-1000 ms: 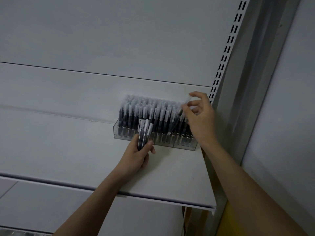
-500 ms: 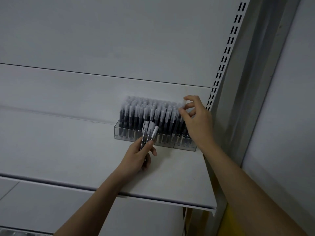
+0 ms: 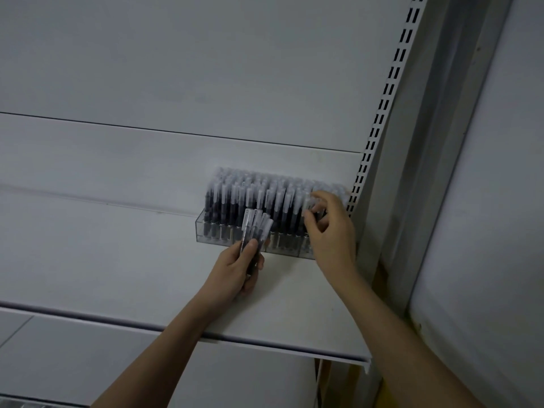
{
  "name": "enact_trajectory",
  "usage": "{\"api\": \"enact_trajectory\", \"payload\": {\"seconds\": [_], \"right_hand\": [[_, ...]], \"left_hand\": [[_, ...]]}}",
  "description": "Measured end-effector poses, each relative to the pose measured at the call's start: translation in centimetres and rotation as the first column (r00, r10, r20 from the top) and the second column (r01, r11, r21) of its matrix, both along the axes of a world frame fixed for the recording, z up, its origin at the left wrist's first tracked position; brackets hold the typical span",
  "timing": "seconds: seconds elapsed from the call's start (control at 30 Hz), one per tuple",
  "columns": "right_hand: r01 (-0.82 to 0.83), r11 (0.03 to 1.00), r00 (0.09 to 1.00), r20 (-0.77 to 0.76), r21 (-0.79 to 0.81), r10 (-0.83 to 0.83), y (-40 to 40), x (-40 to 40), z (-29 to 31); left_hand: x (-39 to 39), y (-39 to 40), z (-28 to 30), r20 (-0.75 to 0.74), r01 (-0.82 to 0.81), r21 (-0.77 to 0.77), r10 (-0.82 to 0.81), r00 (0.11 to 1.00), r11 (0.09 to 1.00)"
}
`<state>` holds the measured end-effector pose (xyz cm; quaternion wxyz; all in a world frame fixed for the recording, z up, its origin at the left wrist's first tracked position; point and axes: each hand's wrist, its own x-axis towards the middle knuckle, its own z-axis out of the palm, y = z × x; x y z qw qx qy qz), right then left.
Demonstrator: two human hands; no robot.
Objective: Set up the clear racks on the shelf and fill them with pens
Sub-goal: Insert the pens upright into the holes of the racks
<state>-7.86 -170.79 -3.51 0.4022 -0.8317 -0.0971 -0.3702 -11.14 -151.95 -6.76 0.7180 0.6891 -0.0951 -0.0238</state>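
Crowding is the risk here — the right hand (image 3: 331, 231), fingers pinching a pen (image 3: 308, 201) at the right end of the clear rack (image 3: 217, 231), could knock packed neighbours askew. That rack sits far on the shelf (image 3: 117, 260) near the right upright, nearly full of upright pens. The left hand (image 3: 235, 269) grips a small bunch of pens (image 3: 256, 228) just in front — loosely held, they might slip
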Motion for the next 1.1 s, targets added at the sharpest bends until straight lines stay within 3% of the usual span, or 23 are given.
{"api": "enact_trajectory", "payload": {"seconds": [0.07, 0.2, 0.3, 0.37, 0.47, 0.6, 0.77, 1.1], "right_hand": [[-0.101, 0.978, 0.99, -0.083, 0.181, 0.118, 1.2, -1.5, -0.6], [-0.269, 0.836, 0.853, -0.285, 0.478, 0.437, 3.3, -3.0, -2.5], [-0.264, 0.816, 0.856, -0.265, 0.514, 0.444, 3.3, -3.0, -2.7], [-0.247, 0.803, 0.876, -0.23, 0.543, 0.425, 2.8, -2.9, -1.8], [-0.167, 0.798, 0.942, -0.145, 0.579, 0.302, 1.0, -2.1, 0.6], [-0.127, 0.88, 0.986, -0.039, 0.458, 0.163, -1.2, -1.2, 3.5], [-0.045, 0.977, 0.995, -0.072, 0.208, 0.061, -2.1, 0.0, 4.2], [-0.048, 0.997, 0.978, -0.207, -0.052, 0.036, -1.9, 0.5, 1.3]], "left_hand": [[-0.1, 0.0, 0.0, 0.004, 0.016, 0.032, -0.016, 1.0, 0.999], [-0.4, -0.1, 0.2, 0.043, 0.069, 0.119, -0.074, 0.996, 0.991], [-0.9, -0.3, 0.6, 0.066, 0.063, 0.163, -0.075, 0.995, 0.985], [-0.9, -0.4, 0.7, 0.048, 0.07, 0.108, -0.076, 0.996, 0.992], [-0.5, -0.3, 0.3, 0.002, 0.038, 0.071, -0.038, 0.999, 0.997], [-0.5, -0.3, 0.2, -0.011, 0.039, 0.078, -0.039, 0.999, 0.996], [-0.3, -0.3, -0.2, 0.003, 0.072, 0.082, -0.073, 0.997, 0.994], [-0.4, -0.3, 0.0, 0.012, 0.104, 0.106, -0.106, 0.994, 0.989]]}}
